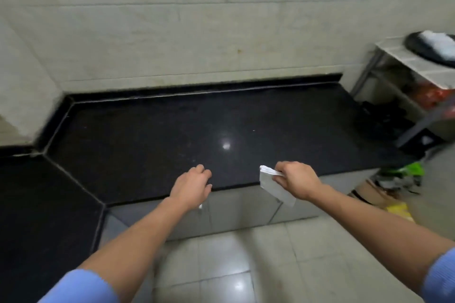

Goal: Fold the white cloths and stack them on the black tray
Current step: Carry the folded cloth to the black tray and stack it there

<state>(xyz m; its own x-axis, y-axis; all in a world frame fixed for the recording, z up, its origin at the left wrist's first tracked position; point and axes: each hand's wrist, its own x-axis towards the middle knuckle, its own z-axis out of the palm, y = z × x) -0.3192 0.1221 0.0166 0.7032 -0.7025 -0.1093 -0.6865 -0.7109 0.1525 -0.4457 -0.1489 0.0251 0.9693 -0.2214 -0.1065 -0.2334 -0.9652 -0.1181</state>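
Black polished stone makes up the counter (172, 130), filling the middle of the frame under a pale tiled wall. Low in the centre, the right hand (296, 179) is closed around a folded white cloth (274, 186), pinching it at the counter's front edge so that the cloth hangs tilted over the cabinet doors. The left hand (193, 186) hovers beside it, fingers loosely curled, holding nothing. At the far upper right a black tray (418, 48) sits on a small tiled stand (394, 53), with what looks like white cloths (437, 40) piled on it, though that corner is blurred.
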